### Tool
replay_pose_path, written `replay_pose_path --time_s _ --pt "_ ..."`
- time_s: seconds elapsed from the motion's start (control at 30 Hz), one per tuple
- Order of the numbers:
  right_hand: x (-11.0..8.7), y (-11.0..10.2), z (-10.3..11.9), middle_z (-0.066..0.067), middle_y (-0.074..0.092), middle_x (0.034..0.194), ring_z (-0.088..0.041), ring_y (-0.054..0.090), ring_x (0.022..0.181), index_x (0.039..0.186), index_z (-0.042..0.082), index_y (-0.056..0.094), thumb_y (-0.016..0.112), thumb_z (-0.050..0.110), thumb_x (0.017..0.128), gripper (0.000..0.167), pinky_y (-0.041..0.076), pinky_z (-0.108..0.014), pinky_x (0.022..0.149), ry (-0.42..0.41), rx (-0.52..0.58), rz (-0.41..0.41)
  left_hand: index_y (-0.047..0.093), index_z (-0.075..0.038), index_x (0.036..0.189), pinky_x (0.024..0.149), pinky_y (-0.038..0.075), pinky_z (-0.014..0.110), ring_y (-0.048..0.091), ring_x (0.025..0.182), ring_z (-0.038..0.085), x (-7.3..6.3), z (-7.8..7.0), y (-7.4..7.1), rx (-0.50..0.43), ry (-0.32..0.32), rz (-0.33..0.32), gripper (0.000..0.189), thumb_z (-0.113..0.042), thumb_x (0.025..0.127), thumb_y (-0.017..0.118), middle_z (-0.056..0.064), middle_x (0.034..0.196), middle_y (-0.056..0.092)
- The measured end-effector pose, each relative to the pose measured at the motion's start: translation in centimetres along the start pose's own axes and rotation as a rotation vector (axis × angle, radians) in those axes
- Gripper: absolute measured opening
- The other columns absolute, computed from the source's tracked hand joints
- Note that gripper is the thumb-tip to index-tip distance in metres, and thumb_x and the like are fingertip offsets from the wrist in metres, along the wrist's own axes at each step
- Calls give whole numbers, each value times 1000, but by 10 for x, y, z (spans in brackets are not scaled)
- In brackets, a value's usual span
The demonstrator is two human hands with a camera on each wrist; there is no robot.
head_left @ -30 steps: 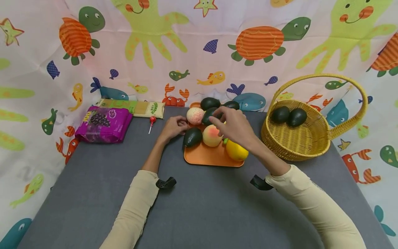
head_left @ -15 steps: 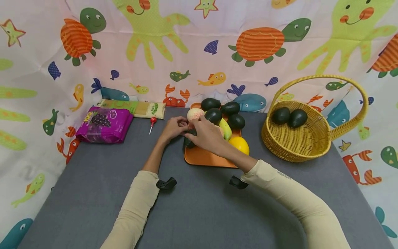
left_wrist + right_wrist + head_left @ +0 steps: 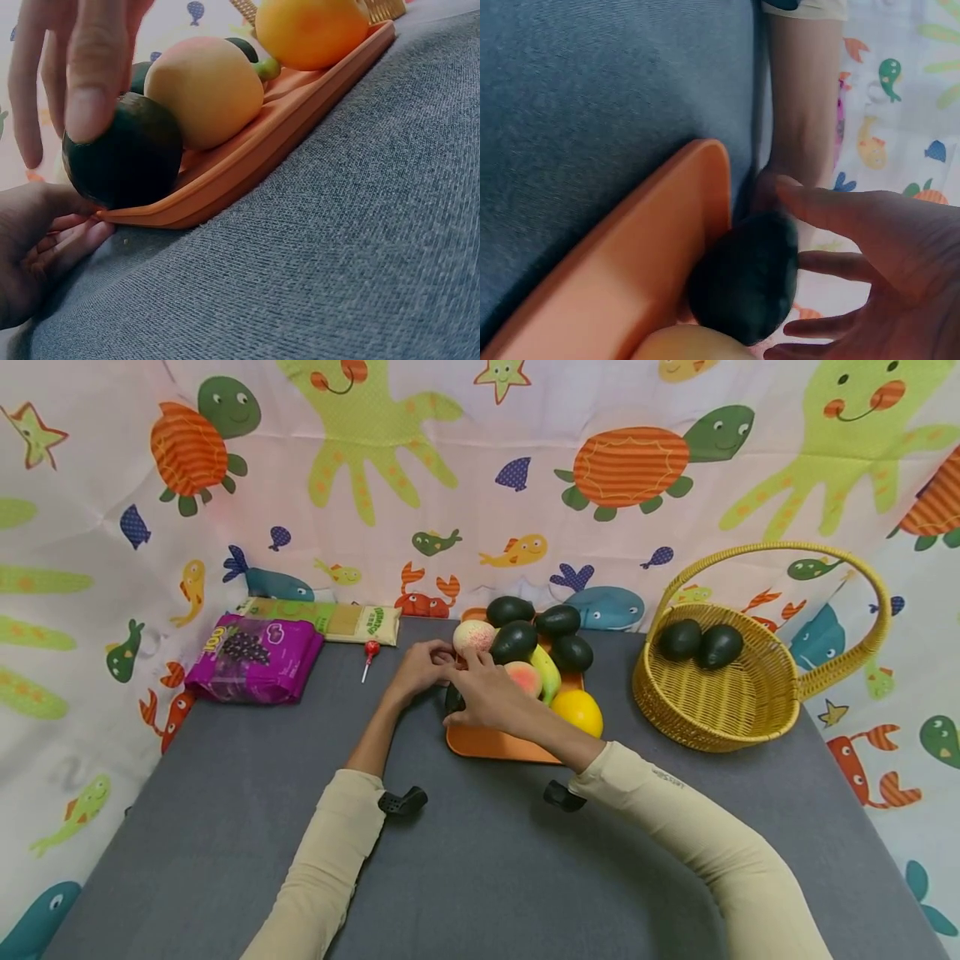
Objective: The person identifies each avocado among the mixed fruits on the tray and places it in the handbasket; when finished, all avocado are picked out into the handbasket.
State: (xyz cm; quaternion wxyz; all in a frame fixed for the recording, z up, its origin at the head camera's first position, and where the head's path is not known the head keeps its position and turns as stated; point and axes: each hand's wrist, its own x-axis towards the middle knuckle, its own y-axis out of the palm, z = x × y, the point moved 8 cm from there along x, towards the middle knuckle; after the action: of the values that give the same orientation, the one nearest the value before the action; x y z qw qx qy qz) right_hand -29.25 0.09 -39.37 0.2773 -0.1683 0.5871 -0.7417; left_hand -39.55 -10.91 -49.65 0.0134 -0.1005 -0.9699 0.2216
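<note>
My left hand [image 3: 422, 668] pinches the left edge of an orange tray [image 3: 502, 745] between thumb and curled fingers, as the left wrist view shows. Over the tray's left side, my right hand [image 3: 491, 689] reaches with spread fingers around a dark green avocado [image 3: 742, 277]. Its thumb overlaps that avocado in the left wrist view; a firm grip is not visible. Beside it on the tray lie a peach [image 3: 523, 678], a speckled pink peach [image 3: 472, 635], a yellow-green banana-like fruit [image 3: 547, 672], a yellow-orange round fruit [image 3: 579, 712] and several more avocados [image 3: 513, 642].
At the right stands a yellow wicker basket [image 3: 712, 727] with a tall handle and two avocados [image 3: 720, 646] inside. To the left are a lollipop [image 3: 371, 649], a purple packet [image 3: 255, 660] and a beige-green packet [image 3: 360, 622]. A patterned cloth hangs behind the table.
My right hand has moved left from over the tray's right half, where an avocado now lies, to the avocado at the left edge. My left hand has stayed at the tray.
</note>
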Motion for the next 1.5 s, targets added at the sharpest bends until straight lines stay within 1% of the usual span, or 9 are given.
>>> replay_pose_path --time_s 0.17,0.33,0.57,0.77,1.0,1.1,1.23,1.37,1.5 --pt "0 14 -2 -26 38 163 -45 41 146 153 17 54 81 41 91 72 43 -61 120 -6 -37 46 67 -1 131 81 59 28 72 103 29 -1 -1 -2 63 8 -9 39 -18 97 73 22 120 74" --pt "0 17 0 -25 51 152 -42 49 137 152 16 55 77 35 96 64 47 -57 116 -7 -112 36 68 -1 129 78 56 25 72 101 29 0 -3 -3 51 9 -16 39 -19 96 75 21 116 74" --pt "-3 11 5 -27 54 147 -43 49 132 147 9 61 80 26 94 58 50 -56 109 -24 -26 28 69 -2 128 74 54 22 72 98 26 0 -3 -2 60 6 -9 39 -21 95 76 20 113 76" --pt "-6 -4 10 -28 53 146 -45 46 129 145 12 62 85 29 89 62 54 -56 101 -17 10 -10 69 -1 127 72 54 20 69 91 19 1 -2 -3 29 5 -16 37 -18 94 74 20 114 74" --pt "-9 -26 7 -26 48 144 -43 42 130 149 17 60 89 38 84 74 60 -49 102 72 16 -50 69 -1 128 65 60 20 69 87 16 0 -2 -2 0 -13 -4 36 -10 93 68 21 114 74" --pt "-12 -36 3 -25 45 139 -42 42 123 145 17 64 90 41 82 72 60 -47 96 100 57 -79 69 -1 129 67 62 21 71 90 18 1 -2 -1 0 -12 0 36 -11 94 68 21 117 74" --pt "-18 -52 -2 -22 42 130 -39 43 113 133 15 71 90 41 82 60 56 -44 87 97 110 -137 68 -1 129 67 64 23 70 89 16 1 -2 0 -16 -2 5 35 -14 95 70 21 117 74" --pt "-28 -66 -11 -23 45 129 -40 45 114 130 15 70 87 43 84 56 56 -46 86 101 125 -152 67 0 129 68 66 24 69 83 10 0 -2 1 -61 -2 19 35 -13 96 70 21 112 73" --pt "-40 -78 -25 -21 56 130 -37 52 118 133 15 66 84 47 87 59 61 -48 87 120 155 -154 66 1 131 68 67 26 69 77 8 -1 -3 2 -92 -15 32 37 -12 97 71 21 107 73"
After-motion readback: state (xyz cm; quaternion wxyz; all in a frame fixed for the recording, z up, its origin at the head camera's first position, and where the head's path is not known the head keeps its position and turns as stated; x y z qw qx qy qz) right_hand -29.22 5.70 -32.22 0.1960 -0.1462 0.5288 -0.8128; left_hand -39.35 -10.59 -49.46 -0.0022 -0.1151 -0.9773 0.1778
